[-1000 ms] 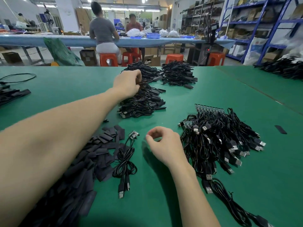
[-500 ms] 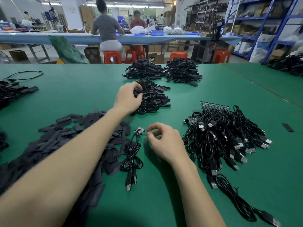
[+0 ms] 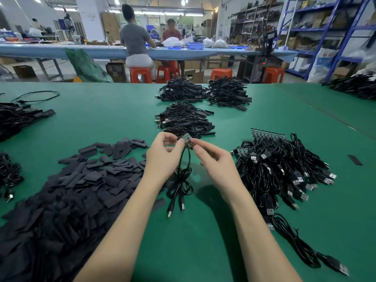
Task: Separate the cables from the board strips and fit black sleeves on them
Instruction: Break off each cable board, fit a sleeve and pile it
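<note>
Bright, even light falls from ceiling strip lamps [image 3: 175, 14] at the top of the frame, some blown out to white glare. Soft dark shadows lie on the green bench [image 3: 101, 119] beneath the right forearm [image 3: 262, 231] and the cable bundles. The wide lens bows the shelving [image 3: 325, 33] at upper right, and the far background and lower corners look soft.

Green table [image 3: 101, 119] bears cable piles [image 3: 284, 171] and black sleeves [image 3: 81, 190].

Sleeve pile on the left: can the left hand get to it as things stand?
Probably yes, once freed. The black sleeves lie open right beside the left hand, nothing between, but both hands now pinch the small board.
</note>
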`<action>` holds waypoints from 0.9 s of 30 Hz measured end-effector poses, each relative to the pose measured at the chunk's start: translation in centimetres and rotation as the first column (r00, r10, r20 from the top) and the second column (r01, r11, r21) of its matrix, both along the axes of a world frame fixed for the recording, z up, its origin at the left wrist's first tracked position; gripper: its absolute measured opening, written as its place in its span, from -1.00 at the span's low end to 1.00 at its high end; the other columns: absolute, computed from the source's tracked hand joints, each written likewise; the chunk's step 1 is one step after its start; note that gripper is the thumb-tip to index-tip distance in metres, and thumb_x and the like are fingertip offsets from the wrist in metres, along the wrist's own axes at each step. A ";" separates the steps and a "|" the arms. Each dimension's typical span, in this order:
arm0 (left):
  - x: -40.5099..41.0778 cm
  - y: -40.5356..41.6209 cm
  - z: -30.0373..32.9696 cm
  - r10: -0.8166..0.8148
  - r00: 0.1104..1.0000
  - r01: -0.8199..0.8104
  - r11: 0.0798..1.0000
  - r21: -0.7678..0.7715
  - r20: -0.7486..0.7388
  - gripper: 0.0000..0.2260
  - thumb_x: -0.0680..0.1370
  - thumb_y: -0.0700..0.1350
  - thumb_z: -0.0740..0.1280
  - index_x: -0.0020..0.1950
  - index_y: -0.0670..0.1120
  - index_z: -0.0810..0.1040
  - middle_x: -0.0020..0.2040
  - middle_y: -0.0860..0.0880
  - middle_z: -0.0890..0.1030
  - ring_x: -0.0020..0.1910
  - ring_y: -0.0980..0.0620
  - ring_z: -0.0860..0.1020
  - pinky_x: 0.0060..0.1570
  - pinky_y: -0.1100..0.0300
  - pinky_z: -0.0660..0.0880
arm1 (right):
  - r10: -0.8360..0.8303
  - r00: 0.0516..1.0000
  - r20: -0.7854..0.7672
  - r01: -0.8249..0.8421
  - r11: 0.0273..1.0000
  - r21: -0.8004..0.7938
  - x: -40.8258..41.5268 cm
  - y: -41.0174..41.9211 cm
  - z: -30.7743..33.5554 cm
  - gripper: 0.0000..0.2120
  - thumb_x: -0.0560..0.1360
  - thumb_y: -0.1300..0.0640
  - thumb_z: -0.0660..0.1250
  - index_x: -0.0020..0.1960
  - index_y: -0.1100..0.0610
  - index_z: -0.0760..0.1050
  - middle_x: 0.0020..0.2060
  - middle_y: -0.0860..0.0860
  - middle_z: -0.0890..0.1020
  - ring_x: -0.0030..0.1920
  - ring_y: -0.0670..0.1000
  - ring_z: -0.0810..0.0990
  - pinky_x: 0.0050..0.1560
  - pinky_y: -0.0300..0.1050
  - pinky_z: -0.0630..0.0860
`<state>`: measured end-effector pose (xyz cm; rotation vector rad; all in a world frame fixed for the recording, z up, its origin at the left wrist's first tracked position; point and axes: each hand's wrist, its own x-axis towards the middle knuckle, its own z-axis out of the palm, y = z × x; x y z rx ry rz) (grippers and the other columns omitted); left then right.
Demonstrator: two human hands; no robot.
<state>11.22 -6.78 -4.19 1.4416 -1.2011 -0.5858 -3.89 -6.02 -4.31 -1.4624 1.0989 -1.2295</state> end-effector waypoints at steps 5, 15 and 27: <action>0.2 0.5 0.7 -0.206 0.854 0.258 0.965 0.044 -0.478 -0.94 0.56 -0.14 0.44 -0.10 0.00 0.65 -0.17 0.08 0.72 -0.25 0.07 0.66 -0.24 0.24 0.48 | 0.059 0.992 0.107 -0.073 0.989 0.132 -0.6 0.4 1.0 -0.87 0.58 -0.04 0.39 0.07 -0.10 0.70 -0.01 -0.16 0.74 -0.23 -0.17 0.53 -0.15 -0.27 0.44; -0.4 1.3 1.5 -0.388 0.883 0.427 0.898 0.109 -0.265 -0.90 0.53 -0.04 0.48 -0.17 0.14 0.64 -0.24 0.13 0.67 -0.34 0.20 0.53 -0.40 0.38 0.39 | -0.097 0.985 0.142 0.083 0.992 0.098 -1.0 0.2 1.7 -0.95 0.51 0.04 0.50 -0.08 0.02 0.69 -0.34 -0.22 0.67 -0.37 -0.31 0.54 -0.34 -0.45 0.44; -0.3 1.4 1.4 -0.421 0.841 0.489 0.860 0.144 -0.340 -0.86 0.45 0.04 0.54 -0.05 0.05 0.70 -0.18 0.10 0.68 -0.25 0.17 0.53 -0.26 0.21 0.33 | 0.008 0.959 0.282 -0.100 0.944 0.316 -2.0 0.2 2.0 -0.69 0.17 -0.12 0.59 -0.13 -0.05 0.76 -0.28 -0.15 0.67 -0.23 -0.11 0.49 -0.20 -0.23 0.39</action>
